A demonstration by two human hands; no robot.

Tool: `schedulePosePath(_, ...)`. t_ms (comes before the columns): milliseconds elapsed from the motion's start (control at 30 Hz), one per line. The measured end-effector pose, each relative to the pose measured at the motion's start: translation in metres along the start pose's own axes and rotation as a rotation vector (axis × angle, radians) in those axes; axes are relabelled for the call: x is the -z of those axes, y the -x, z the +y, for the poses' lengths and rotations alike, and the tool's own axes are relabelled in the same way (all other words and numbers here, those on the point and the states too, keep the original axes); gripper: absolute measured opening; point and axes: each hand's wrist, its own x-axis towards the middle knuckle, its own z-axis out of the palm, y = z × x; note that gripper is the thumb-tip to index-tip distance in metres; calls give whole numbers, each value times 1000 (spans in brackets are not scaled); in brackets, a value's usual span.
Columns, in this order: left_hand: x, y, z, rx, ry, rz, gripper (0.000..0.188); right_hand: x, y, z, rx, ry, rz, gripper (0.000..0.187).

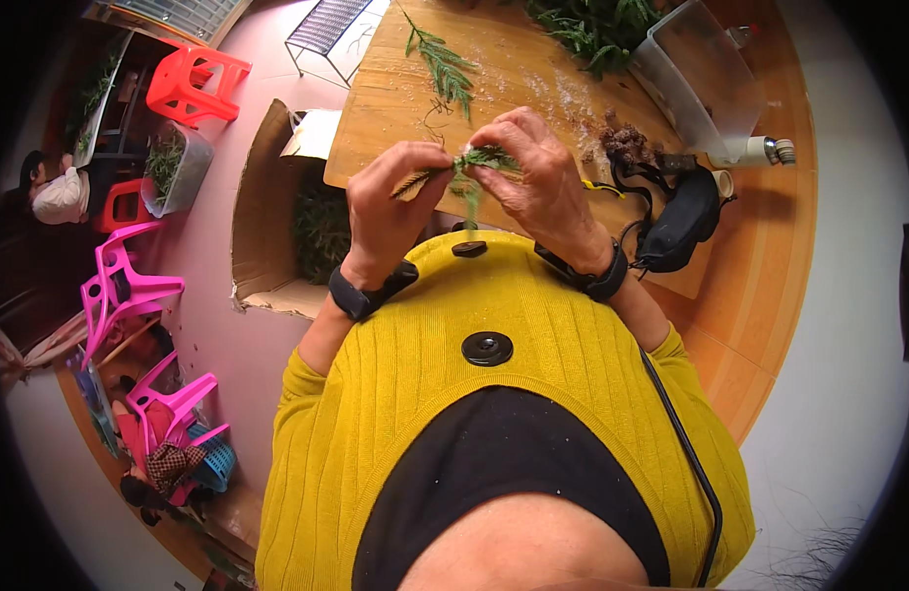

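Both my hands meet in front of my chest, just over the near edge of the wooden table [395,108]. Between them is a small green artificial-looking sprig [466,187], its leaflets spreading to both sides and hanging down. My left hand [397,187] is closed, thumb and forefinger pinching the sprig near its middle. My right hand [535,172] pinches it from the other side, fingers curled. A speck of white shows at the right fingertips; I cannot make out what it is. Beyond my hands lies a longer green fern-like branch [443,61] on the tabletop.
A green pile [602,30] and a clear plastic bin [693,74] stand at the table's far right. Brown clumps [632,148], a black pouch [683,222] and white crumbs lie nearer. Left are an open cardboard box [262,212], red stool [194,84], pink chairs [129,276] and other people.
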Motion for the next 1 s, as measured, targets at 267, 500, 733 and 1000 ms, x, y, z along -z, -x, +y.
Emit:
schedulePosePath(267, 10, 1, 13, -494, -518, 20, 21, 2, 4, -1, 124, -13, 41, 27)
schedulePosePath(500, 8, 3, 11, -389, -390, 6, 25, -2, 6, -3, 112, -50, 17, 27)
schedulePosePath(733, 7, -1, 14, -178, -349, -143, 34, -1, 10, -1, 131, -70, 11, 27)
schedulePosePath(1000, 16, 6, -1, 296, 125, -175, 25, -4, 14, 6, 165, 9, -9, 25)
